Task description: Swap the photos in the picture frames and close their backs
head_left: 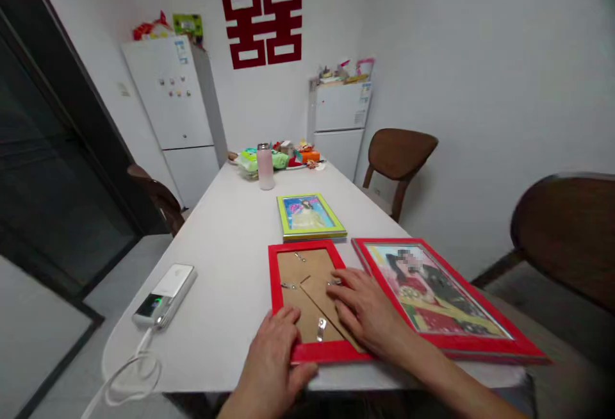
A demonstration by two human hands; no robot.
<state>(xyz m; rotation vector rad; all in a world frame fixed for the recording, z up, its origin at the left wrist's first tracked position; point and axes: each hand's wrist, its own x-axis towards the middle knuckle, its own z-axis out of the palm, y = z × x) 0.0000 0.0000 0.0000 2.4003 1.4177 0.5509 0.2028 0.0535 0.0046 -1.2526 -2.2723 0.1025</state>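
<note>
A red picture frame [275, 271] lies face down on the table, its brown backing board [302, 313] showing with several small metal clips around the edge. My left hand [273, 355] rests on the frame's lower left corner, thumb along the bottom edge and fingers spread. On the right side of the backing lies my right hand [362, 310], its fingers stretched out near the right metal clip [334, 282]. A larger red picture frame [480, 278], face up, sits just right of that hand. Beyond both is a yellow-green picture frame [312, 236] holding a picture of a figure in a gown.
A white power bank [168, 294] with a cable [144, 355] lies on the table [216, 265] at the left. Farther back stand a pink bottle [265, 169] and a pile of colourful packets [307, 155]. Brown chairs [401, 150] flank the table; two fridges stand behind.
</note>
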